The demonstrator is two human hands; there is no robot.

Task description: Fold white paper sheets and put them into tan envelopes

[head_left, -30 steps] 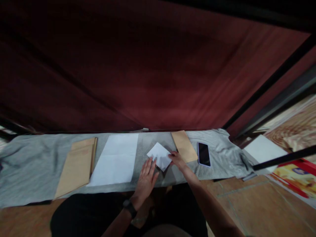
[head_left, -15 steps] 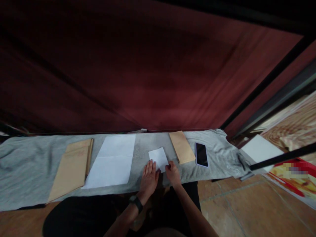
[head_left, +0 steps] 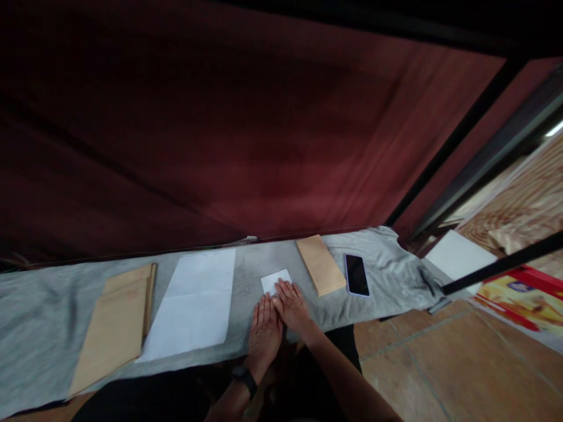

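Note:
A small white piece of paper (head_left: 273, 281) lies on the grey cloth in front of me, its near part covered by my hands. My right hand (head_left: 292, 306) rests flat on it, fingers stretched out. Beside it and touching it, my left hand (head_left: 265, 331) lies flat with straight fingers at the paper's near left edge; a dark watch is on that wrist. Large white sheets (head_left: 193, 305) lie to the left. To the right is a small stack of brown envelopes (head_left: 322, 266).
Larger brown envelopes (head_left: 109, 328) lie stacked at far left. A phone (head_left: 357, 275) with a dark screen sits right of the small stack. Grey cloth (head_left: 391, 275) covers the narrow bench. Behind it hangs a dark red sheet (head_left: 264, 164). A black bar (head_left: 505, 266) crosses at right.
My right hand has gone from pinching the paper's near right corner to lying flat on it, closer to my left hand. Less of the paper shows. The view has shifted slightly.

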